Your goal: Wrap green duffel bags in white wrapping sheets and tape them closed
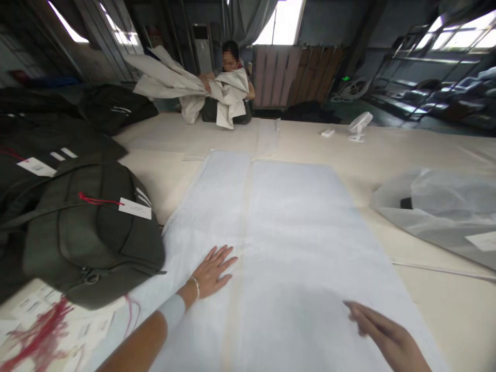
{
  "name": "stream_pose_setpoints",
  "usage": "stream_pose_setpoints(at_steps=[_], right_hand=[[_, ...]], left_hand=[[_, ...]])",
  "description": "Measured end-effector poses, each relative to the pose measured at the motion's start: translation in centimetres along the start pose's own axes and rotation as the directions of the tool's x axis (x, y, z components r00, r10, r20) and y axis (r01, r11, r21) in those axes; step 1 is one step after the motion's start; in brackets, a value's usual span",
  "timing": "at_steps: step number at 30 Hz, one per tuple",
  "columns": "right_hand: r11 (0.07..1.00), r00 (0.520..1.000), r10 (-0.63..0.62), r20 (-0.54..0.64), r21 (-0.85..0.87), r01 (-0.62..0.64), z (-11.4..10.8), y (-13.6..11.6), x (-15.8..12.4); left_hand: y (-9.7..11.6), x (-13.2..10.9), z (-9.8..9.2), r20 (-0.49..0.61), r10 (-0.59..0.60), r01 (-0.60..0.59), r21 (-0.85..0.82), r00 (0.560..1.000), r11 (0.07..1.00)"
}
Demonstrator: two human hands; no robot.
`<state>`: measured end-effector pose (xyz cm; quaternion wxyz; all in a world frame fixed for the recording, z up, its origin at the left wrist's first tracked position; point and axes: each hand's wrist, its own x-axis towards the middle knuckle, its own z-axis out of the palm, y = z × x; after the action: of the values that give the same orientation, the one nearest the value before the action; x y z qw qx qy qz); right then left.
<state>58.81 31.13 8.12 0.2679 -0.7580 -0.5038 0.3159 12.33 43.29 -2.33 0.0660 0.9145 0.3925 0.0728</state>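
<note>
- The left hand [212,271] is laid palm down, with its fingers spread wide and straight; nothing is gripped by it.
- A narrow, pale bluish-white plastic sheet [220,206] is pressed under that hand, near its right edge.
- The left wrist is ringed by a thin whitish bracelet [197,287], and the forearm is wrapped by a pale grey-blue band [172,311].
- The right hand [375,323] is blurred, with its fingers curled and brought close together; whether anything thin is pinched there cannot be told.
- It is seen over the right part of a wider, pale bluish-white plastic sheet [298,227]; contact with the surface cannot be made out.
- Both sheets are spread flat, side by side, on a long cream-coloured table [434,299], parted by a narrow cream strip.
- The left edge of the narrow sheet is neighboured by a bulging dark green fabric backpack [93,227], to which a white rectangular tag [135,207] is tied by a red cord [101,199].
- Below the backpack, white paper tags with tangled red strings [42,330] are heaped.
- To the right, a translucent whitish plastic bag [445,201] is laid on the table.
- At the far side, a large beige cloth [232,98] is held up by a co-worker [231,54].
- Farther right, a small white clip fan [360,126] is stood upright.
</note>
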Motion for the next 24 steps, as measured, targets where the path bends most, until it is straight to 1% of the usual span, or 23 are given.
stream_pose_setpoints(at_steps=[2,4,6,7,9,12,15,18,20,21,22,24], right_hand=[[0.991,0.985,-0.106,0.136,0.1,0.092,3.3,-5.3,6.1],[0.962,0.957,-0.216,0.192,0.21,0.175,7.0,-10.5,13.1],[0.94,0.937,-0.281,0.209,0.255,0.225,10.6,-14.8,20.1],[0.937,0.93,-0.301,0.212,0.248,0.247,12.3,-16.4,23.3],[0.938,0.922,-0.321,0.219,0.206,0.278,15.3,-18.8,28.9],[0.942,0.911,-0.332,0.244,0.13,0.308,19.1,-20.6,35.7],[0.942,0.899,-0.334,0.284,0.066,0.329,21.9,-21.3,40.4],[0.937,0.886,-0.317,0.338,-0.035,0.348,23.5,-21.6,43.2],[0.931,0.891,-0.287,0.351,-0.118,0.347,23.9,-22.0,44.3],[0.92,0.898,-0.266,0.352,-0.185,0.345,23.9,-22.2,44.6],[0.9,0.904,-0.243,0.351,-0.267,0.346,23.7,-22.4,44.8],[0.829,0.918,-0.203,0.342,-0.439,0.347,23.2,-22.7,45.1]], left_hand=[[0.1,0.0,-0.1,0.004,-0.001,0.001,-0.004,1.0,1.0],[0.1,0.1,0.0,0.0,0.001,-0.001,-0.016,1.0,1.0],[0.2,0.2,0.1,-0.031,-0.011,0.01,-0.033,0.999,0.999],[0.2,0.2,0.2,-0.048,-0.017,0.015,-0.041,0.999,0.999],[0.2,0.2,0.4,-0.073,-0.029,0.025,-0.054,0.997,0.998],[0.2,0.2,0.6,-0.082,-0.038,0.032,-0.068,0.996,0.997],[0.2,0.2,0.7,-0.07,-0.062,0.056,-0.08,0.996,0.995],[0.3,0.3,0.8,-0.052,-0.088,0.083,-0.097,0.995,0.992],[0.3,0.3,0.9,-0.047,-0.1,0.094,-0.109,0.994,0.99],[0.3,0.4,0.9,-0.046,-0.104,0.098,-0.115,0.994,0.988],[0.4,0.4,0.9,-0.044,-0.108,0.102,-0.12,0.993,0.988],[0.4,0.4,0.8,-0.036,-0.115,0.11,-0.126,0.993,0.986]])
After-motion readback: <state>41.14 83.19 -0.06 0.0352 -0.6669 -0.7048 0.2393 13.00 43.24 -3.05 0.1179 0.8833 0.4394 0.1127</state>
